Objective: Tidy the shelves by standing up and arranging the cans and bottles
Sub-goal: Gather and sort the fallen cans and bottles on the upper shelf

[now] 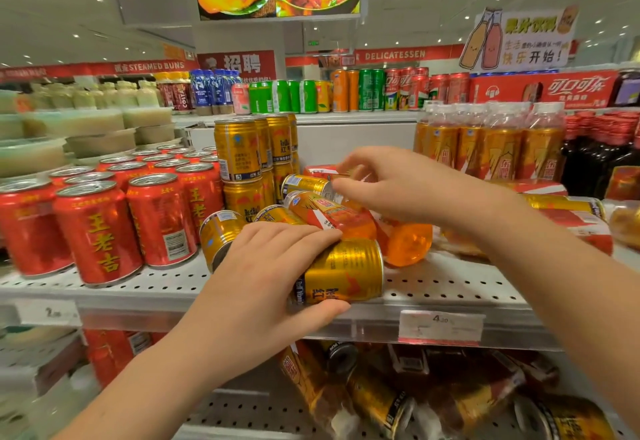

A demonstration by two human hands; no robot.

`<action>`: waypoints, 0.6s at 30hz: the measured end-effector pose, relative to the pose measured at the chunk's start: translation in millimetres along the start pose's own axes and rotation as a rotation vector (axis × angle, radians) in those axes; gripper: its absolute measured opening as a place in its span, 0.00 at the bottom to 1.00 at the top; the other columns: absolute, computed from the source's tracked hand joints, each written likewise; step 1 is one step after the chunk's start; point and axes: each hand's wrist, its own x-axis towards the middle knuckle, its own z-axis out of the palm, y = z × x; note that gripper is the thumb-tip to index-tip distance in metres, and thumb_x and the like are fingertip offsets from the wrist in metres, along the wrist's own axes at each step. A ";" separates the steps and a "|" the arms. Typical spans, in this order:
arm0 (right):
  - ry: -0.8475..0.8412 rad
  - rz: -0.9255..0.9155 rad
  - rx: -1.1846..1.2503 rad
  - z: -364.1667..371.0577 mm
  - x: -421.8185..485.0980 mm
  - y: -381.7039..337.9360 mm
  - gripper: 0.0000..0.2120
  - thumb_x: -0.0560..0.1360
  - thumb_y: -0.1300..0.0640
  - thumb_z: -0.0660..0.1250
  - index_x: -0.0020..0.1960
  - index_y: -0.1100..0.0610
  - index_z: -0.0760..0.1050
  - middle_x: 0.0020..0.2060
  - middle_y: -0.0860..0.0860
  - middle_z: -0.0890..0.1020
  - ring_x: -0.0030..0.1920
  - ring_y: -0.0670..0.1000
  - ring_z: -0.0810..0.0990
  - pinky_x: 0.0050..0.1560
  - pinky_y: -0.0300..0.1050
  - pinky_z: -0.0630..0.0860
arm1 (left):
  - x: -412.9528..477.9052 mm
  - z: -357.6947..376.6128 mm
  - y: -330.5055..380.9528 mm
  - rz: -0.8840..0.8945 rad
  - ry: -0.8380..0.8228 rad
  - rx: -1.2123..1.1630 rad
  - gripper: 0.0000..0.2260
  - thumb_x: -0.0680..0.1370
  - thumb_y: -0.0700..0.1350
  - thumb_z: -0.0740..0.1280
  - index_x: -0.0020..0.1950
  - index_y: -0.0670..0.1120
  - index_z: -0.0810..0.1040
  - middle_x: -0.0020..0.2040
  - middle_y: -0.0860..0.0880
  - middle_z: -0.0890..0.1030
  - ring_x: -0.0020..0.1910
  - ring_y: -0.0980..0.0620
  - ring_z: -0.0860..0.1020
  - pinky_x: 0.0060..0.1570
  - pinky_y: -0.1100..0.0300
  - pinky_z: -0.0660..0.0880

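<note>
Head view, centre: left hand clasps a toppled gold can for standing — right hand curled, hold unclear.

Blurred lower cans, cropped below.

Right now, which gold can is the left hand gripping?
The gold can lying sideways at the front edge of the shelf, gripped by the left hand; the others lie further back or stand stacked behind.

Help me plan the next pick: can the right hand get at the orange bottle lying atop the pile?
Probably yes: the right hand hovers just above the orange bottle, which lies uppermost and uncovered.
</note>
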 end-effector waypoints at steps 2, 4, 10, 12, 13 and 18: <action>-0.154 0.004 -0.099 14.5 23.5 -18.0 0.26 0.77 0.37 0.62 0.70 0.49 0.72 0.64 0.50 0.78 0.58 0.51 0.78 0.55 0.48 0.77 | -0.4 0.5 -1.4 0.006 0.004 -0.007 0.31 0.76 0.68 0.66 0.75 0.56 0.70 0.68 0.62 0.74 0.67 0.61 0.69 0.70 0.65 0.56; -0.245 0.035 -0.235 22.8 39.9 -26.8 0.28 0.76 0.38 0.64 0.71 0.52 0.71 0.65 0.53 0.78 0.61 0.55 0.77 0.59 0.51 0.76 | -0.6 1.6 -1.8 0.010 0.011 -0.017 0.31 0.76 0.68 0.67 0.75 0.56 0.70 0.68 0.61 0.74 0.68 0.61 0.69 0.71 0.64 0.57; -0.457 0.083 -0.489 28.2 57.8 -39.7 0.29 0.76 0.38 0.61 0.71 0.53 0.70 0.63 0.54 0.79 0.59 0.57 0.77 0.58 0.50 0.74 | -5.3 6.0 -9.2 0.017 0.049 -0.057 0.31 0.77 0.66 0.68 0.76 0.55 0.70 0.70 0.60 0.73 0.70 0.59 0.67 0.72 0.61 0.59; -0.461 0.117 -0.482 28.4 62.2 -39.3 0.30 0.74 0.37 0.61 0.70 0.53 0.70 0.59 0.54 0.79 0.58 0.57 0.78 0.55 0.50 0.74 | -7.2 7.0 -13.8 0.021 0.063 -0.080 0.31 0.77 0.65 0.69 0.76 0.55 0.70 0.70 0.60 0.73 0.71 0.60 0.67 0.72 0.60 0.60; -0.463 0.143 -0.465 29.2 64.4 -39.3 0.30 0.74 0.35 0.61 0.68 0.53 0.71 0.57 0.54 0.78 0.56 0.57 0.78 0.52 0.50 0.74 | -7.9 7.4 -16.3 0.025 0.073 -0.090 0.31 0.77 0.64 0.69 0.76 0.55 0.70 0.70 0.60 0.73 0.71 0.60 0.67 0.72 0.60 0.60; -0.432 0.224 -0.437 43.7 76.5 -40.2 0.25 0.74 0.31 0.61 0.53 0.53 0.71 0.43 0.50 0.78 0.44 0.51 0.79 0.46 0.48 0.74 | -9.8 8.9 -25.8 0.032 0.102 -0.130 0.31 0.77 0.63 0.70 0.77 0.57 0.68 0.70 0.62 0.72 0.71 0.61 0.67 0.72 0.58 0.63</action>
